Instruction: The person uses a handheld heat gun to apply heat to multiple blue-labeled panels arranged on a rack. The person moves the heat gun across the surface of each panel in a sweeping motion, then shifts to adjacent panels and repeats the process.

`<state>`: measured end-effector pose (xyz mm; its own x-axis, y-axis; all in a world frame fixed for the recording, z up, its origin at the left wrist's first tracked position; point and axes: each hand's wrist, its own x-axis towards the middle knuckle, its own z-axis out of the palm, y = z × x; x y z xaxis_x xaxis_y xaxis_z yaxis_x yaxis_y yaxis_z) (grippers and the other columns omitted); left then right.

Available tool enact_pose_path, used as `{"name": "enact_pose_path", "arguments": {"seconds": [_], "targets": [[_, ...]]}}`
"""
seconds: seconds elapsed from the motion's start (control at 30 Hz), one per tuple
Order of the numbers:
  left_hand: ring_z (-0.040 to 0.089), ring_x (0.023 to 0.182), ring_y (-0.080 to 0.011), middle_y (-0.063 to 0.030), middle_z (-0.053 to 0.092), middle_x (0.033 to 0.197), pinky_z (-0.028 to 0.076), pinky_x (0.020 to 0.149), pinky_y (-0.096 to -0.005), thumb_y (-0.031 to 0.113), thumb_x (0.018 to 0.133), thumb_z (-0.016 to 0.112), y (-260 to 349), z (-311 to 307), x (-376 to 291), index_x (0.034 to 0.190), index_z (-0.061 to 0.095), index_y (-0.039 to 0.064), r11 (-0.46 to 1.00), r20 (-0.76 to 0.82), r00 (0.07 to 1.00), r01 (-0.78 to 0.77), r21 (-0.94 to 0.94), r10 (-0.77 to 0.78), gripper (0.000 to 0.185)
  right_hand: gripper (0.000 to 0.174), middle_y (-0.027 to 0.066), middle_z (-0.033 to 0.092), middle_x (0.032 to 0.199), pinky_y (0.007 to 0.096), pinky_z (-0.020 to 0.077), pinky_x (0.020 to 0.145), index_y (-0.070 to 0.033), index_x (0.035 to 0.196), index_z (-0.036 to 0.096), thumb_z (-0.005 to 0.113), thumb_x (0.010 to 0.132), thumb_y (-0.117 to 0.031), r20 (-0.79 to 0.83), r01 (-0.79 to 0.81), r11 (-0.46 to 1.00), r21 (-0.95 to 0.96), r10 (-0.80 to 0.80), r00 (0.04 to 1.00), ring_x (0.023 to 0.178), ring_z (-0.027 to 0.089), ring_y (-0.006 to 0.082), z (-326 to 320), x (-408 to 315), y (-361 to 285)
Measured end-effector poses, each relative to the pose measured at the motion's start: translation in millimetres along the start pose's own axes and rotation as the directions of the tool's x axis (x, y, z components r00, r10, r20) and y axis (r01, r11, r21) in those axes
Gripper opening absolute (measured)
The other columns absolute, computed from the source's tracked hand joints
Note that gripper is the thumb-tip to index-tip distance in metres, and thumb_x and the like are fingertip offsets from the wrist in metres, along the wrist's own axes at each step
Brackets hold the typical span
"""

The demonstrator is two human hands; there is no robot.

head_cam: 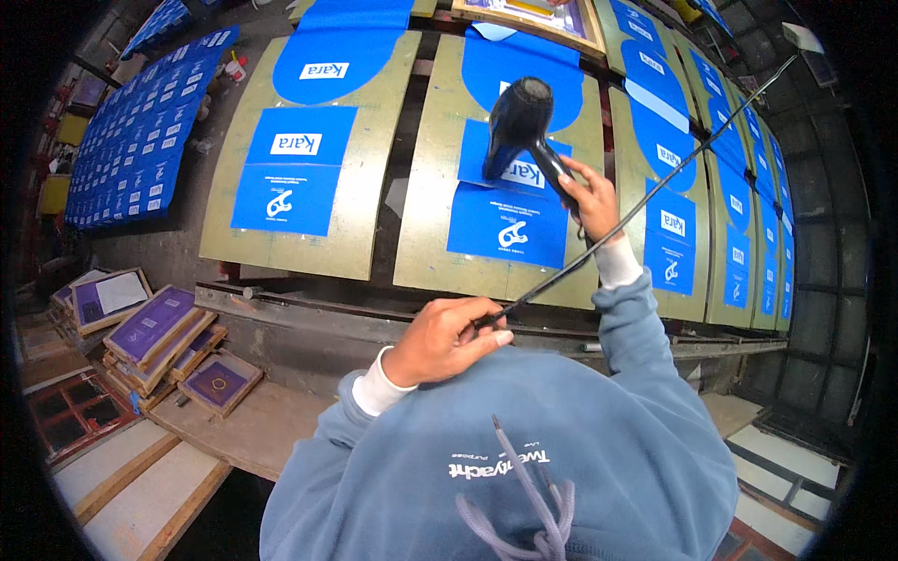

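Note:
My right hand [595,200] grips the handle of a black hair dryer [520,116] above a board, its body over blue printed fabric pieces. Under the dryer lies a blue panel [515,221] with white printing, and part of the print behind it is hidden. My left hand [452,340], close to my chest, holds a black power cord [547,284] between thumb and fingers. From there the cord stretches taut past my right wrist to the upper right. A rounded blue fabric piece [523,52] lies just beyond the dryer.
Several olive boards [337,259] with blue fabric stand in rows. A wood-framed printing screen [596,35] rests at the far end, a person's hand [558,2] beside it. Purple-mesh screens [151,326] are stacked at left. Printed blue sheets [151,140] hang or lie at upper left.

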<state>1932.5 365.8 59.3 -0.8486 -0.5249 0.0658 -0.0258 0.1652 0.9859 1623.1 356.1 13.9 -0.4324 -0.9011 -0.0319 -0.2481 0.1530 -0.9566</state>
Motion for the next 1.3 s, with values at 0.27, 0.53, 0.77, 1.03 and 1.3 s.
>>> {"name": "enact_pose_path", "arguments": {"seconds": [0.27,0.53,0.77,1.03,1.3], "targets": [[0.053,0.056,-0.0115,-0.0077,0.063,0.073,0.041,0.052,-0.0264,0.014,0.083,0.07,3,-3,2,0.093,0.063,-0.003,1.0,0.015,1.0,0.028,0.001,-0.028,0.021,0.041,0.0023,0.063,0.072,0.0193,0.0337,0.045,-0.003,0.126,0.057,0.062,0.089,-0.021,0.085,-0.055,0.998,-0.021,0.056,0.995,0.051,0.049,0.0049,-13,4,5],[0.051,0.053,-0.0114,-0.0062,0.059,0.067,0.04,0.05,-0.0264,0.014,0.082,0.07,-1,2,1,0.09,0.064,-0.003,1.0,0.012,1.0,0.009,-0.004,-0.009,0.02,0.042,-0.0001,0.058,0.068,0.0186,0.0302,0.041,-0.005,0.126,0.058,0.064,0.089,-0.024,0.047,-0.021,1.0,-0.006,0.021,0.999,0.047,0.046,0.0034,-20,6,13],[0.05,0.053,-0.0101,-0.0049,0.058,0.068,0.039,0.049,-0.025,0.013,0.082,0.069,-4,2,1,0.095,0.063,-0.004,0.999,-0.013,0.999,-0.031,0.01,0.031,0.022,0.041,0.0006,0.061,0.07,0.0214,0.0324,0.043,-0.007,0.126,0.058,0.065,0.088,-0.021,0.06,-0.025,1.0,-0.002,0.026,0.998,0.049,0.048,0.0052,-30,12,21],[0.047,0.05,-0.0138,-0.0073,0.054,0.065,0.038,0.048,-0.028,0.018,0.082,0.07,-3,11,-5,0.096,0.062,-0.003,1.0,-0.035,0.999,-0.018,-0.005,0.017,0.026,0.042,0.0008,0.058,0.066,0.0193,0.0306,0.04,-0.007,0.127,0.057,0.063,0.089,-0.025,0.066,-0.044,0.999,-0.002,0.044,0.997,0.046,0.047,0.0048,-30,-1,20],[0.054,0.061,-0.0117,-0.0056,0.059,0.072,0.043,0.055,-0.0255,0.014,0.083,0.069,8,19,-10,0.099,0.063,-0.002,0.998,-0.014,0.999,0.043,0.037,-0.042,0.024,0.041,0.0011,0.061,0.071,0.0206,0.0327,0.043,-0.007,0.124,0.06,0.066,0.086,-0.022,-0.005,-0.039,0.997,-0.063,0.039,0.999,0.053,0.05,0.0057,-42,5,18]]}}
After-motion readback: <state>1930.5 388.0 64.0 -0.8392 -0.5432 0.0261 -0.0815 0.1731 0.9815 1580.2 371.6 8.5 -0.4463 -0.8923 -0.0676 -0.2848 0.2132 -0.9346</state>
